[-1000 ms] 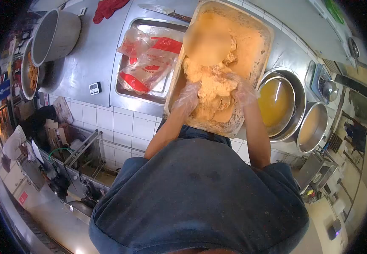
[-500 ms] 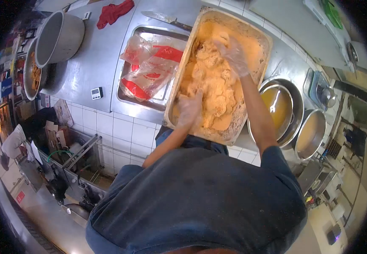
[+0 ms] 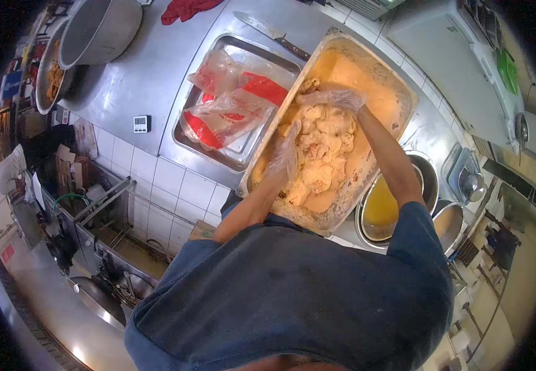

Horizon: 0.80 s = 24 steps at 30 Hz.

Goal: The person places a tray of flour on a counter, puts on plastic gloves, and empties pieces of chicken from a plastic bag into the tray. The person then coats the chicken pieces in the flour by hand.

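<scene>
A large rectangular tub [image 3: 406, 99] holds orange flour-like powder and a heap of coated pieces [image 3: 326, 145]. My left hand [image 3: 285, 157], in a clear plastic glove, lies against the left side of the heap with its fingers stretched out. Across the upper end of the heap reaches my right hand [image 3: 336, 98], also gloved, its fingers extended over the pieces and their tips partly hidden near the powder. Left of the tub, a metal tray [image 3: 238, 162] holds a red and clear plastic bag [image 3: 234, 114].
A knife [image 3: 274, 34] lies above the tray. Bowls of yellow liquid [image 3: 382, 210] and pale liquid [image 3: 446, 222] stand right of the tub. At the left are a timer [image 3: 142, 124], a big pot [image 3: 104, 37] and a red cloth [image 3: 187, 8].
My right hand has swung from the tub's right side to the heap's upper end. My left hand stays at the heap's left side. The whole view has shifted and turned slightly.
</scene>
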Available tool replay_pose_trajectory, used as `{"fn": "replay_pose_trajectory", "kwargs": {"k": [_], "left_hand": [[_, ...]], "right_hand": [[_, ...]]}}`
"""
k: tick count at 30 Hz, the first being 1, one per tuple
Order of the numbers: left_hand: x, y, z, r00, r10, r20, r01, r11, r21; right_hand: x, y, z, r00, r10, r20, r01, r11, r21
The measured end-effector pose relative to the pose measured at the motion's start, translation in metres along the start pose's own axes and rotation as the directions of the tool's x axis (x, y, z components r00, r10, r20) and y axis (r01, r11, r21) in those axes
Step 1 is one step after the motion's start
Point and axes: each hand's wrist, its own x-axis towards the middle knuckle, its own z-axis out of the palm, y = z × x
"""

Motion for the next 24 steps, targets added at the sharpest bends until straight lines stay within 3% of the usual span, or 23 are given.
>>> {"fn": "replay_pose_trajectory", "kwargs": {"k": [2,5,7,9,10,12,14,16,17,19,21,22,24], "left_hand": [[0.005,0.008,0.016,0.991,0.063,0.118,-0.046,0.988,-0.145],[0.022,0.017,0.016,0.989,0.047,0.139,-0.024,0.987,-0.159],[0.048,0.009,0.006,0.986,0.055,0.156,-0.057,0.998,0.009],[0.053,0.001,0.004,0.981,0.128,0.147,-0.159,0.961,0.225],[0.019,0.015,0.024,0.971,0.201,0.130,-0.235,0.906,0.353],[0.004,0.017,0.044,0.937,0.348,0.012,-0.329,0.873,0.360],[-0.030,0.035,0.067,0.915,0.394,-0.084,-0.211,0.646,0.734],[-0.037,0.042,0.059,0.905,0.425,0.010,-0.146,0.289,0.946],[-0.026,0.037,0.034,0.910,0.392,0.137,-0.183,0.082,0.980],[-0.013,0.024,0.008,0.883,0.395,0.252,-0.252,-0.053,0.966],[0.007,0.007,-0.001,0.821,0.533,0.203,-0.284,0.074,0.956],[0.017,-0.001,-0.005,0.784,0.600,0.158,-0.290,0.129,0.948],[0.037,-0.019,-0.010,0.700,0.714,-0.003,-0.227,0.226,0.947]], "right_hand": [[-0.003,-0.018,0.026,0.997,0.075,-0.011,-0.074,0.929,-0.361],[-0.019,-0.013,0.031,0.985,0.150,-0.088,-0.154,0.987,-0.043],[-0.031,0.005,0.017,0.987,0.160,0.003,-0.160,0.987,0.012],[-0.044,0.019,0.008,0.995,0.101,-0.008,-0.099,0.989,0.113],[-0.058,0.019,0.016,0.997,0.046,-0.062,-0.034,0.982,0.185],[-0.085,-0.002,0.034,0.965,0.024,-0.260,0.053,0.957,0.285],[-0.108,-0.037,0.055,0.887,0.043,-0.460,0.110,0.947,0.302],[-0.124,-0.051,0.064,0.838,-0.059,-0.542,0.196,0.960,0.199],[-0.128,-0.051,0.064,0.824,-0.140,-0.549,0.243,0.963,0.119],[-0.135,-0.044,0.056,0.836,-0.209,-0.507,0.324,0.934,0.149],[-0.123,-0.040,0.045,0.794,-0.418,-0.442,0.508,0.855,0.102],[-0.106,-0.030,0.034,0.720,-0.575,-0.389,0.640,0.767,0.052],[-0.063,-0.003,0.000,0.722,-0.579,-0.378,0.624,0.781,-0.006]]}}
